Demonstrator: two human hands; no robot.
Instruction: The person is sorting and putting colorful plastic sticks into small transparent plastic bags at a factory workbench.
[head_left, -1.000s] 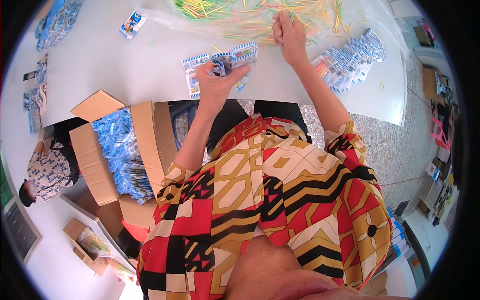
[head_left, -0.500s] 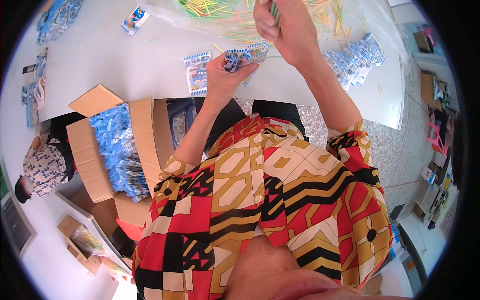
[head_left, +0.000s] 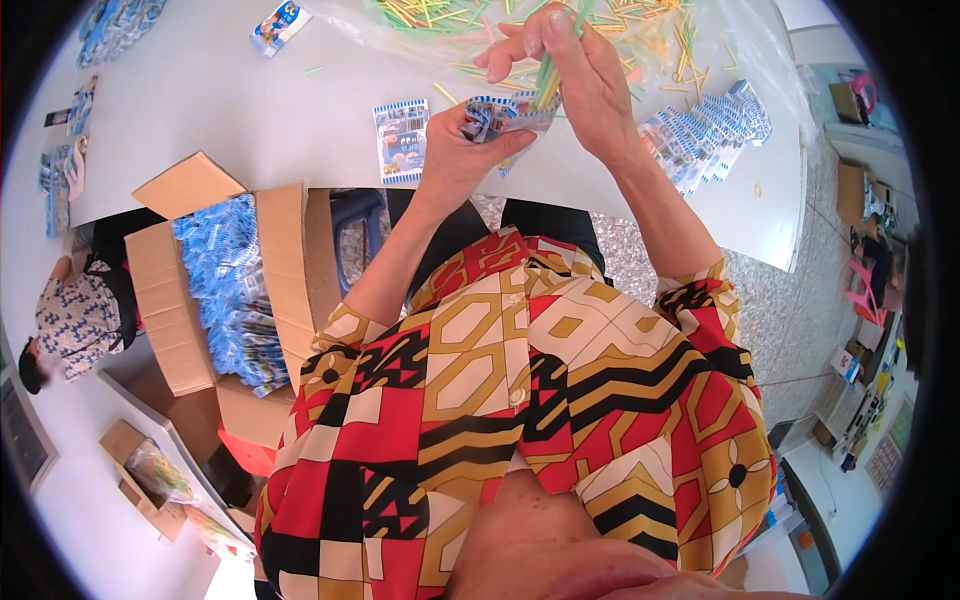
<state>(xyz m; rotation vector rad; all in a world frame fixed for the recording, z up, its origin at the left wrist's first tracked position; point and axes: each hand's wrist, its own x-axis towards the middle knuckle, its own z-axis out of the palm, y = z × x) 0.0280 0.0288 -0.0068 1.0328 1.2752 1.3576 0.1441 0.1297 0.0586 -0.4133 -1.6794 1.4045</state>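
My left hand [head_left: 463, 155] is closed round a blue-and-white printed plastic packet [head_left: 488, 113] held above the table. In my right hand [head_left: 590, 90] is a small bunch of thin green and yellow sticks [head_left: 547, 82], pinched between thumb and fingers. Their lower ends meet the packet's mouth; whether they are inside it I cannot tell. A flat blue-and-white packet [head_left: 402, 142] lies on the table just left of my left hand. Beyond my hands, many coloured sticks [head_left: 440, 14] are spread over a clear plastic sheet [head_left: 370, 38].
Fanned packets [head_left: 712, 132] lie on the white table [head_left: 240, 110] at right. At my left stands an open cardboard box [head_left: 178, 300] full of blue packets [head_left: 232, 290]. Another person [head_left: 80, 312] is at the far left. A single packet [head_left: 280, 27] lies further back.
My right hand has come down and nearer, bringing the sticks from above to the mouth of the packet. My left hand has shifted slightly right, still gripping the packet.
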